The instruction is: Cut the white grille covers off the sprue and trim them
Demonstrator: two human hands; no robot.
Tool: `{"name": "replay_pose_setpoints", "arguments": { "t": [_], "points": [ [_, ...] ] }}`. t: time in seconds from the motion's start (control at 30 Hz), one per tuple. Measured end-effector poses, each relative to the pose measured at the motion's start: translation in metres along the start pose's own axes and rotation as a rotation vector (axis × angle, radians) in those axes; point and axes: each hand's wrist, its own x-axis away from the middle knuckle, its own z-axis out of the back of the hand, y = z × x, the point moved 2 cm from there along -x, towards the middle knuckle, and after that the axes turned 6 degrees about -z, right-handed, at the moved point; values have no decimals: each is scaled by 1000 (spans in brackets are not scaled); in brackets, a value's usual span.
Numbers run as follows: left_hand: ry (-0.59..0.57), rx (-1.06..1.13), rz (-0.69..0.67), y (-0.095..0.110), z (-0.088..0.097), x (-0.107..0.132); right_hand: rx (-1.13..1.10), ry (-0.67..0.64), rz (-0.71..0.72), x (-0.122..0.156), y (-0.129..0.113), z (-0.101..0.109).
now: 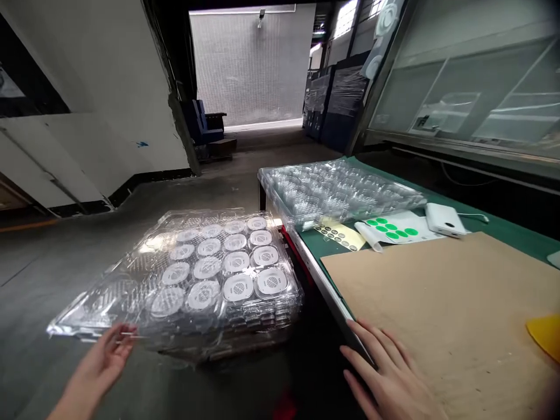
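Observation:
My left hand (102,361) pinches the near edge of a clear plastic tray (105,300), which lies aslant over the left part of a stack of similar trays (262,312). In rows in the stack's top layer sit several round white parts (236,287) with grey dotted centres, some seen through clear plastic. My right hand (387,373) rests with fingers spread at the left edge of the workbench, partly on a brown cardboard sheet (429,303). It holds nothing.
On the green bench top (494,219) stand more clear trays (341,189), a sheet of green round stickers (394,226), a yellowish sticker sheet (339,234) and a white box-shaped device (444,219) with a cable. A yellow object (545,335) lies at the right.

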Motion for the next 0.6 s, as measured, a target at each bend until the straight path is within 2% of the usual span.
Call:
{"name": "replay_pose_setpoints", "arguments": {
  "t": [0.1, 0.17, 0.27, 0.33, 0.4, 0.47, 0.53, 0.6],
  "points": [
    [-100, 121, 146, -50, -13, 49, -17, 6, 10, 0, -1, 1],
    [-183, 178, 222, -84, -34, 82, -18, 8, 10, 0, -1, 0],
    [-370, 194, 320, -124, -85, 130, -9, 15, 10, 2, -1, -1],
    [-543, 158, 342, -140, -124, 162, -14, 20, 8, 3, -1, -1],
    [-739, 76, 312, -145, -157, 193, -26, 23, 4, 4, -1, 0],
    [-958, -47, 242, -138, -177, 220, -33, 17, -11, 5, -1, 1],
    [-1186, -191, 119, -118, -180, 235, -40, 6, -36, 5, -2, 3],
    [-1360, -344, -70, -89, -170, 230, -63, -13, -71, 5, -3, 4]
  ]
}}
